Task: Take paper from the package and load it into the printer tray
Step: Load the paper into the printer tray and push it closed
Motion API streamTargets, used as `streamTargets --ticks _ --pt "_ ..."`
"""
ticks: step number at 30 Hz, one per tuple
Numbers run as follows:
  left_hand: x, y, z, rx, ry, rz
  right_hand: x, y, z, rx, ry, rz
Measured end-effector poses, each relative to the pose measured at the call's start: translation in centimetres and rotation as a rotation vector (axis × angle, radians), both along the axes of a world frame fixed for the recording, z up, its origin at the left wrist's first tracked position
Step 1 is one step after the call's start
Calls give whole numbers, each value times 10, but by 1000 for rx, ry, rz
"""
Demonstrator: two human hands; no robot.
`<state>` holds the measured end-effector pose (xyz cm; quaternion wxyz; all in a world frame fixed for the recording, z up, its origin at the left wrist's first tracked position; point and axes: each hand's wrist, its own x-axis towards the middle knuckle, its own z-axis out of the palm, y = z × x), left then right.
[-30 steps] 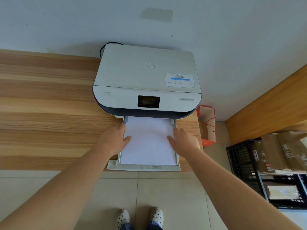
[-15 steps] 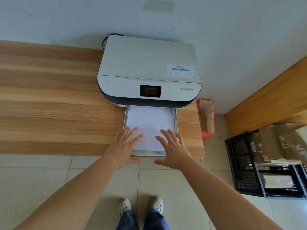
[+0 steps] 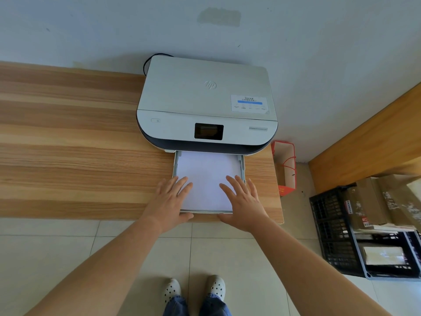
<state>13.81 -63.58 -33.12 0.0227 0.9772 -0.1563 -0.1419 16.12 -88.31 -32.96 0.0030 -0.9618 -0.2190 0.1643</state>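
Observation:
A white printer (image 3: 205, 101) with a dark screen stands on the wooden table against the wall. Its paper tray (image 3: 174, 165) sticks out at the front and holds a stack of white paper (image 3: 206, 176). My left hand (image 3: 169, 201) lies flat on the tray's front left corner, fingers spread, thumb against the front edge. On the front right corner rests my right hand (image 3: 243, 205), also flat and spread. Neither hand grips anything. No paper package is in view.
The wooden table (image 3: 68, 144) stretches to the left; its front edge runs just under my hands. A red paper bag (image 3: 284, 167) stands on the floor right of the table. Black crates (image 3: 337, 231) with cardboard boxes sit at the far right. My feet are on the tiled floor.
The tray has slid in toward the printer, so less of it sticks out. Both hands moved from the paper's sides to the tray's front corners and spread flat.

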Motion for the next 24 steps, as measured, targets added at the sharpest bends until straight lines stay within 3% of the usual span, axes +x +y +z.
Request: streamTargets --ticks 24 --pt "84 0 -2 57 -261 120 88 9 9 -154 -223 -13"
